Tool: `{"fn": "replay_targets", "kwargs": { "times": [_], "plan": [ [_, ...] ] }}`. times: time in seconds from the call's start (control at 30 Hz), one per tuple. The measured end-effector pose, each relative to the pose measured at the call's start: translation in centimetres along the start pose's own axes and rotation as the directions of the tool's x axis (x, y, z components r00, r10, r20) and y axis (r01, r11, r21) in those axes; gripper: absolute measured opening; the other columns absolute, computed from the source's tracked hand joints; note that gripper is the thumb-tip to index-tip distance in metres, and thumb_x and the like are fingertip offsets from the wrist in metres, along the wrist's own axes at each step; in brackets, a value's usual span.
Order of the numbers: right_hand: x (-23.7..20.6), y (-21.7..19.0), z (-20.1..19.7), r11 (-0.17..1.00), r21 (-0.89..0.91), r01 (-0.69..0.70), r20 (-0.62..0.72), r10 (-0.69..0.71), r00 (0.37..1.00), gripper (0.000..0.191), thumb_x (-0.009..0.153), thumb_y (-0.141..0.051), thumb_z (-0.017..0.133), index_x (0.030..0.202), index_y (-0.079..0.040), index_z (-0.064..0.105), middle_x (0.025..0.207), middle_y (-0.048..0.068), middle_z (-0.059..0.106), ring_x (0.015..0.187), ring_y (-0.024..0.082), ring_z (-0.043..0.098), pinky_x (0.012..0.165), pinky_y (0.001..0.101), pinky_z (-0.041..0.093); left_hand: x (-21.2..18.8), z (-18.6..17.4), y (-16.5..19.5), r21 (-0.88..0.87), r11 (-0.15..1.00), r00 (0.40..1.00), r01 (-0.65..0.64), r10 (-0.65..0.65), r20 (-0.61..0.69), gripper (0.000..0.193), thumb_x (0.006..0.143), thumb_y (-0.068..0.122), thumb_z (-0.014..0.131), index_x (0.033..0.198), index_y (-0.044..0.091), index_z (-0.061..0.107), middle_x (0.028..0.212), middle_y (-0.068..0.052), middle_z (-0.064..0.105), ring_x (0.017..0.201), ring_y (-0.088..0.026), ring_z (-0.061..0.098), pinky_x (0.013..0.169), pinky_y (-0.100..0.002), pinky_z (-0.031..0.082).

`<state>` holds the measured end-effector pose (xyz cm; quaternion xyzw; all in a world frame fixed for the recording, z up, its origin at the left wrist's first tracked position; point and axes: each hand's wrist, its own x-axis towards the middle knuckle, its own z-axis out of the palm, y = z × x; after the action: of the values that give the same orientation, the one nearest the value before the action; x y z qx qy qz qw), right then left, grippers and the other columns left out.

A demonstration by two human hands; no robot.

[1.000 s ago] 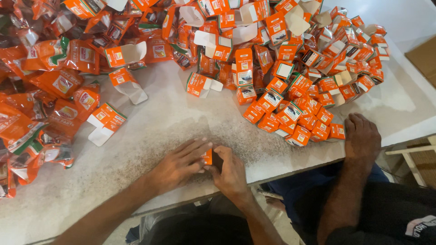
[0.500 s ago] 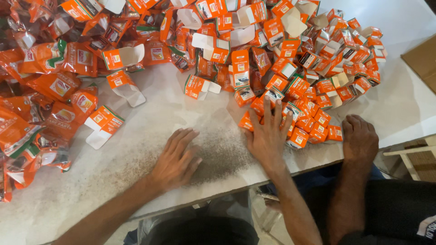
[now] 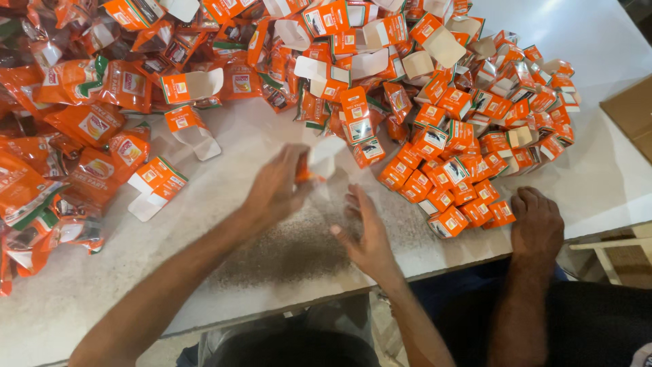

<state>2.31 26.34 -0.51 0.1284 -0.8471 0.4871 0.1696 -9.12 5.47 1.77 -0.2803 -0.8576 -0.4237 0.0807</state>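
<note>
My left hand (image 3: pixel 277 187) grips a small orange and white carton (image 3: pixel 318 163) with an open flap, lifted just above the white table (image 3: pixel 272 251). My right hand (image 3: pixel 367 231) hovers open beside it, palm turned toward the left hand, holding nothing. Right of my hands lies a heap of closed orange cartons (image 3: pixel 468 149). Behind them sit opened cartons with white flaps (image 3: pixel 353 61). Orange sachets (image 3: pixel 81 136) are piled at the left.
Another person's hand (image 3: pixel 536 224) rests on the table edge at the right, near the closed cartons. A brown cardboard box (image 3: pixel 628 112) stands at the far right. Loose open cartons (image 3: pixel 156 187) lie left of my hands.
My left hand has moved up from the table and taken a carton. My right hand has drawn back from the carton heap toward the middle.
</note>
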Motion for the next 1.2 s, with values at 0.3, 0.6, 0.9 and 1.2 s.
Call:
{"fn": "replay_targets", "kwargs": {
  "times": [0.3, 0.6, 0.9, 1.2],
  "plan": [
    [-0.3, -1.1, 2.9, 0.988, -0.065, -0.142, 0.033, 0.144, 0.989, 0.058, 0.092, -0.018, 0.074, 0.139, 0.002, 0.047, 0.125, 0.023, 0.06, 0.118, 0.039, 0.061, 0.104, 0.0436, 0.048, 6.7, 0.2, -4.5, 0.397, 0.88, 0.958, -0.26, 0.286, -0.006, 0.054, 0.075, -0.006, 0.066, 0.126, 0.005, 0.058, 0.125, -0.016, 0.065, 0.119, -0.039, 0.062, 0.092, -0.047, 0.056],
    [-1.2, -2.5, 3.0, 0.978, -0.188, 0.089, 0.068, -0.077, 0.995, 0.061, 0.095, -0.009, 0.07, 0.145, 0.005, 0.039, 0.14, 0.027, 0.048, 0.131, 0.048, 0.049, 0.111, 0.0506, 0.041, 11.3, 3.8, -6.9, 0.768, 0.578, 0.951, -0.276, 0.279, 0.133, 0.049, 0.079, 0.013, 0.071, 0.126, 0.006, 0.058, 0.117, -0.018, 0.059, 0.103, -0.031, 0.065, 0.062, -0.039, 0.058],
    [-1.5, -2.8, 3.7, 0.994, -0.06, -0.091, -0.067, 0.087, 0.994, 0.059, 0.067, -0.023, 0.093, 0.114, -0.001, 0.066, 0.111, 0.015, 0.069, 0.105, 0.036, 0.067, 0.09, 0.0436, 0.054, -2.6, -5.6, -4.5, 0.085, 0.992, 0.963, -0.088, 0.107, -0.247, 0.042, 0.088, -0.002, 0.072, 0.126, 0.003, 0.056, 0.108, -0.013, 0.07, 0.085, -0.032, 0.074, 0.072, -0.045, 0.059],
    [-1.7, -2.6, 5.9, 0.989, -0.148, 0.029, -0.043, -0.035, 0.998, 0.053, 0.067, -0.008, 0.086, 0.116, -0.001, 0.068, 0.121, 0.02, 0.068, 0.119, 0.042, 0.062, 0.102, 0.0484, 0.05, -10.1, -4.0, 0.4, 0.297, 0.547, 0.57, -0.783, 0.822, -0.01, 0.033, 0.089, 0.007, 0.074, 0.115, 0.002, 0.055, 0.125, -0.024, 0.066, 0.119, -0.044, 0.066, 0.105, -0.06, 0.052]
  ]
}}
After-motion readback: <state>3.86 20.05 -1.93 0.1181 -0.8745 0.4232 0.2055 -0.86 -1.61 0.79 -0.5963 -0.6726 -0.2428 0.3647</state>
